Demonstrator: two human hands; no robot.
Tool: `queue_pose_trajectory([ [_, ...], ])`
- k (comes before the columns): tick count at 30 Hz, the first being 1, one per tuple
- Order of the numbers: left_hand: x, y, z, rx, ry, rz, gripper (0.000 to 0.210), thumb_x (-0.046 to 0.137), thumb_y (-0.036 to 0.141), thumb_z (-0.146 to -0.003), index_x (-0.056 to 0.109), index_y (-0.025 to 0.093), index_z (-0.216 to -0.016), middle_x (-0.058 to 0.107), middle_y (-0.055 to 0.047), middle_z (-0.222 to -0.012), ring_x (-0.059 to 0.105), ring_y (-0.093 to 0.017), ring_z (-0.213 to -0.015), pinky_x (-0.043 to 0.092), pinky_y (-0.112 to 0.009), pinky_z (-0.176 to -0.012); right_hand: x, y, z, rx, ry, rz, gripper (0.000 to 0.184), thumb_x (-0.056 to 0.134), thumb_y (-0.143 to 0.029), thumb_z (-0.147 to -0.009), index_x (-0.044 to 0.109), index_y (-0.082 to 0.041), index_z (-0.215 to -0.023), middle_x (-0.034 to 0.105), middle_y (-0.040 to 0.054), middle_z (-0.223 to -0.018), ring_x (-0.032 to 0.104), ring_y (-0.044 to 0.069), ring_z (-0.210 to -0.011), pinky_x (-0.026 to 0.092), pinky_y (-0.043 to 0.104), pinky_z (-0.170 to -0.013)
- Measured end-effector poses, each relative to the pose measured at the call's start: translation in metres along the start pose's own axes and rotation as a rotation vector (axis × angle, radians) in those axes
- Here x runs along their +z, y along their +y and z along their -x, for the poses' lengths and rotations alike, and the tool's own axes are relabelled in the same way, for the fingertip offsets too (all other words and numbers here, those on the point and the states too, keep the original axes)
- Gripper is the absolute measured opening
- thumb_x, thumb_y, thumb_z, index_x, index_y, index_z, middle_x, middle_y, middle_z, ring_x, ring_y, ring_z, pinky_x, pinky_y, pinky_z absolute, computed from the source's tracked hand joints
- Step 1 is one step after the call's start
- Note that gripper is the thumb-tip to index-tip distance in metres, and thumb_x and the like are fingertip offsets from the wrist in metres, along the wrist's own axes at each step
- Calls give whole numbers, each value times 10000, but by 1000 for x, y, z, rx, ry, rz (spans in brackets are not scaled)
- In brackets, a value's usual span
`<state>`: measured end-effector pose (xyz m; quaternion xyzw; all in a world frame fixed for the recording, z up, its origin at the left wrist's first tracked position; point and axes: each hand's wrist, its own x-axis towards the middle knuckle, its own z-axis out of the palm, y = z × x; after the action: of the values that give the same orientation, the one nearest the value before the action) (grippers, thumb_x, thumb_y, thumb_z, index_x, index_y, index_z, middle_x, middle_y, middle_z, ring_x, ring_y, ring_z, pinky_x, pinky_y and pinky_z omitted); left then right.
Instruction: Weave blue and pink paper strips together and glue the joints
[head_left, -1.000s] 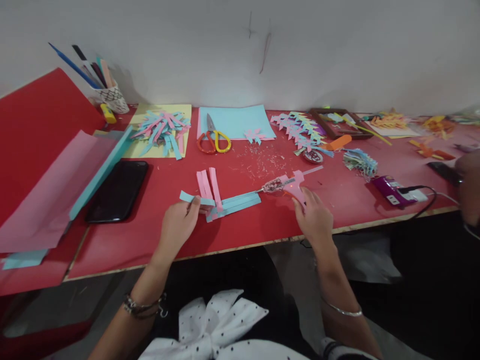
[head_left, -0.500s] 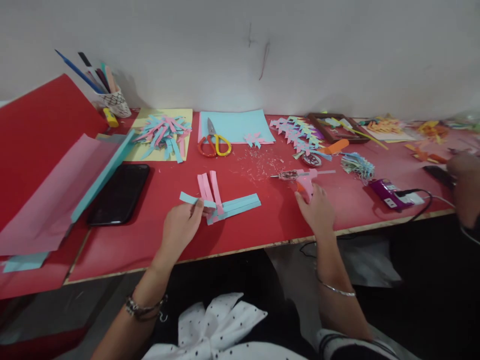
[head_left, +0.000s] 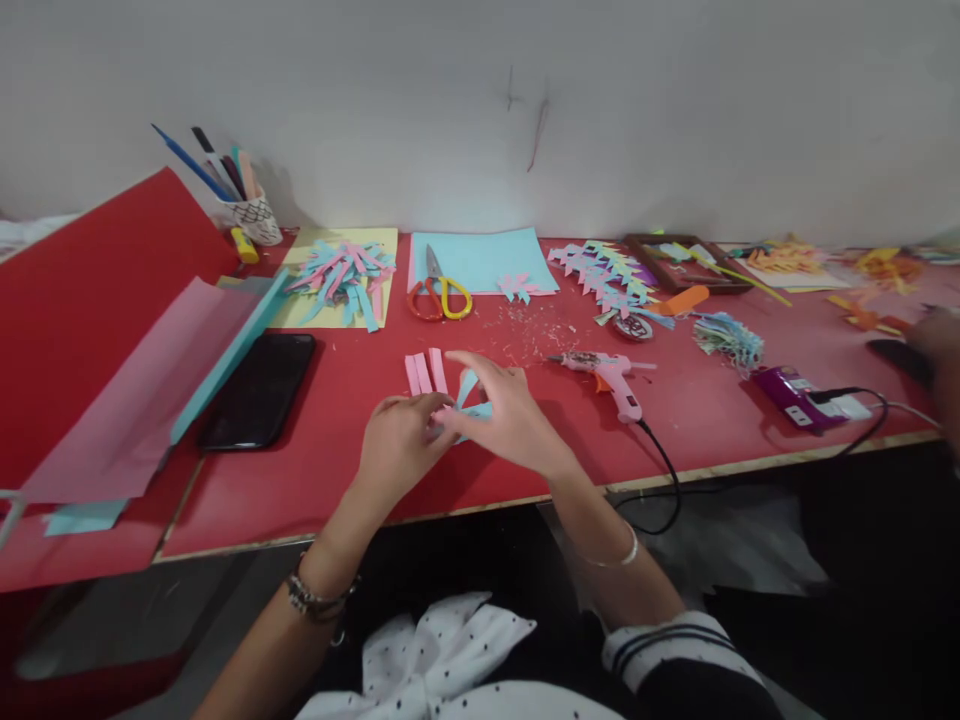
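Observation:
My left hand (head_left: 405,440) has its fingers pinched together at the woven joint of pink and light-blue paper strips, low over the red table. The pink strips (head_left: 425,372) stand out past its fingertips toward the wall. Around the light-blue strips (head_left: 472,402) curves my right hand (head_left: 514,420), thumb and forefinger spread apart, the thumb reaching to the left fingertips. Its other fingers are mostly hidden, and so is the joint of the strips. A pink glue gun (head_left: 611,375) lies on the table to the right, apart from both hands.
Scissors (head_left: 442,297) lie at the blue sheets' front edge. A phone (head_left: 261,390) and leaning pink sheets (head_left: 135,390) are on the left. Cut strips (head_left: 345,275) are heaped behind. A purple power socket (head_left: 799,400) with cords sits right. Another person's hand (head_left: 941,345) is at the far right.
My right hand has let go of the glue gun, now lying on the table, and moved left to the paper strips. My left hand has shifted right, closer over the strips' joint.

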<state>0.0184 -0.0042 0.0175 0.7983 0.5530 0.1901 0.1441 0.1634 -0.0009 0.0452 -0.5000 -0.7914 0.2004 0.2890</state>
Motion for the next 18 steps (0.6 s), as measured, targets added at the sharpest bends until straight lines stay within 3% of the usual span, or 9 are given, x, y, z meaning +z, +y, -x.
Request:
queue_pose_trajectory([
  [4, 5, -10, 4, 11, 0, 3, 219, 473, 330, -799, 610, 186, -890, 667, -38, -810, 608, -171, -710, 440, -272, -661, -7, 16, -6, 93, 55, -39, 257, 476, -246, -794, 561, -180, -1027, 656, 36, -888, 576, 141, -723, 399, 281, -712],
  [6, 8, -15, 6, 45, -1, 10, 181, 469, 289, -801, 607, 189, -862, 655, -41, -848, 600, -174, -775, 442, -260, -658, -13, 28, -4, 95, 69, -50, 209, 480, -207, -780, 589, -179, -956, 658, 30, -881, 580, 138, -731, 400, 254, -668],
  [10, 13, -20, 9, 95, -13, -4, 141, 480, 218, -790, 605, 190, -849, 647, -40, -865, 585, -182, -816, 443, -264, -669, -16, 44, 4, 60, 37, -10, 175, 476, -177, -776, 603, -177, -896, 659, 35, -935, 580, 133, -724, 383, 264, -693],
  [18, 15, -21, 11, 109, 15, -55, 136, 497, 197, -778, 600, 198, -867, 654, -30, -875, 593, -177, -807, 448, -263, -666, -7, 56, 11, 104, 27, 328, 177, 464, -143, -799, 603, -201, -891, 672, 35, -920, 590, 175, -785, 249, 311, -713],
])
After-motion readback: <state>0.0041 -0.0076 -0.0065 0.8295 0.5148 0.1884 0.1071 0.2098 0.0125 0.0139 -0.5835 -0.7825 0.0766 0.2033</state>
